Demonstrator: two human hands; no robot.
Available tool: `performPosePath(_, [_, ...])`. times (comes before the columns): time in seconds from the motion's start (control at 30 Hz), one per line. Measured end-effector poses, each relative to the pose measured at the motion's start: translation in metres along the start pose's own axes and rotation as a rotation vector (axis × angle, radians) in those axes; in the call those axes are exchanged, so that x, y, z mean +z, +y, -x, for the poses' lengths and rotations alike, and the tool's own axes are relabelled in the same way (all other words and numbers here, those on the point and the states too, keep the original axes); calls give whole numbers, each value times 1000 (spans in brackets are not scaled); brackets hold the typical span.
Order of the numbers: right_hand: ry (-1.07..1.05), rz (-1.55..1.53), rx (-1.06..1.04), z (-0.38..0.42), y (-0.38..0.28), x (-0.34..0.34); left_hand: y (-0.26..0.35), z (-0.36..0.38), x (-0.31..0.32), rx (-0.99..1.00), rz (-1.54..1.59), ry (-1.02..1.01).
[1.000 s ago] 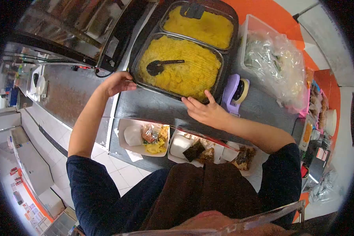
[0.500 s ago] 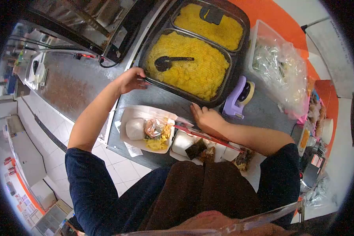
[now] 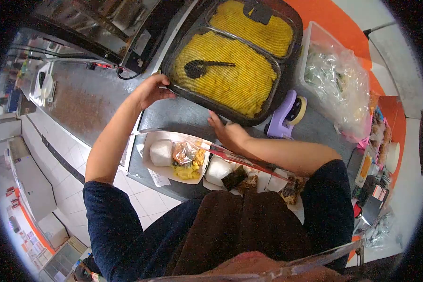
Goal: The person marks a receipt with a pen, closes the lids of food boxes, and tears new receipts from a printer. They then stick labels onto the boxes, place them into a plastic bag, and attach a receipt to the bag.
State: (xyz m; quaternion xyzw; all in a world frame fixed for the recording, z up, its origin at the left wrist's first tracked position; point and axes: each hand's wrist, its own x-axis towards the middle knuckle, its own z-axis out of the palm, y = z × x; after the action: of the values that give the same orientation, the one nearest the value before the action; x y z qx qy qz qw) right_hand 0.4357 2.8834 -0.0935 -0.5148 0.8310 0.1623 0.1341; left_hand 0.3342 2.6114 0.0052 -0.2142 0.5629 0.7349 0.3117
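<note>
My left hand [image 3: 155, 90] is at the left corner of a black two-part tray [image 3: 211, 106], its fingers curled at the rim. Yellow food [image 3: 239, 89] under a fine mesh fills both parts, and a black spoon [image 3: 196, 69] lies over the larger one. Just below the tray's near edge, my right hand [image 3: 229, 133] rests with fingers apart, holding nothing. Nearer my body stands an open paper box [image 3: 148, 160] with white rice [image 3: 161, 153], a small plastic bag [image 3: 184, 152] and yellow pieces. A second box beside it holds rice [image 3: 218, 171] and dark pieces [image 3: 234, 177], partly under my right forearm.
Right of the tray stand a purple tape dispenser [image 3: 281, 116] and a clear tub [image 3: 308, 51] with a plastic bag [image 3: 336, 80]. A glass-fronted black appliance [image 3: 94, 30] is at the upper left. A paper slip [image 3: 160, 178] lies by the first box.
The tray has shifted slightly away from me, with my left hand still at its corner. My right hand has moved left and its fingers have come off the tray's near edge.
</note>
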Motion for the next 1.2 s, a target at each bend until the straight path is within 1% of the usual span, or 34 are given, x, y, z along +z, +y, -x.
performPosePath(0.03, [72,459,-85,-7,-2,2,3,1,2,37,-2,-25])
performPosePath(0.07, [73,459,-89,-11,-2,4,6,3,4,37,1,-21])
performPosePath(0.13, [94,531,31,-16,1,2,12,6,6,85,10,-2])
performPosePath(0.17, [36,569,24,-9,7,-23,11,1,6,95,19,3])
performPosePath(0.2, [36,572,21,-6,10,-39,10,1,5,97,22,4])
performPosePath(0.27, [-203,-456,357,-2,12,-58,11,5,11,108,0,1])
performPosePath(0.3, [-203,-453,359,2,8,-51,9,5,11,111,2,-1])
performPosePath(0.37, [204,439,4,17,5,-36,5,3,12,108,21,-50])
performPosePath(0.4, [202,443,6,26,9,-35,3,4,13,112,21,-53])
performPosePath(0.47, [-76,-695,12,49,23,-58,-1,8,19,54,-29,3])
performPosePath(0.5, [-231,-787,-17,51,27,-42,-13,-4,8,46,-47,-27])
performPosePath(0.53, [-231,-786,-13,63,35,-51,-12,-2,8,47,-47,-31])
performPosePath(0.6, [-331,-585,-21,95,51,-87,-7,7,9,-31,-211,16])
performPosePath(0.63, [-260,-621,39,113,59,-89,2,17,9,7,-468,52])
performPosePath(0.67, [-189,-654,96,131,65,-92,13,25,7,-29,-736,59])
performPosePath(0.73, [-31,-760,325,163,77,-144,34,51,4,-7,-988,109])
performPosePath(0.8, [413,-744,528,203,84,-146,46,86,-8,245,-941,197])
performPosePath(0.83, [592,-793,620,215,80,-162,39,102,-16,246,-937,205])
performPosePath(0.87, [774,-838,714,226,72,-180,28,119,-23,597,-869,375])
performPosePath(0.9, [777,-837,712,239,57,-190,14,136,-29,946,-779,538])
performPosePath(0.97, [1083,-1293,765,262,22,-203,-37,164,-40,1127,-674,753])
performPosePath(1.0, [1089,-1287,763,264,2,-204,-68,178,-39,1173,-738,912])
performPosePath(1.03, [1215,-1331,785,259,-21,-201,-105,181,-46,1136,-750,1008])
performPosePath(1.07, [1344,-1372,805,252,-42,-197,-139,186,-47,1058,-812,1039])
performPosePath(1.1, [1350,-1366,803,246,-59,-191,-172,188,-51,998,-832,971])
performPosePath(1.13, [1336,-1441,838,239,-76,-183,-196,190,-50,1025,-931,929])
performPosePath(1.17, [1317,-1516,872,231,-91,-177,-207,193,-48,987,-995,790])
performPosePath(1.2, [1314,-1514,868,222,-104,-174,-216,195,-46,975,-1077,671])
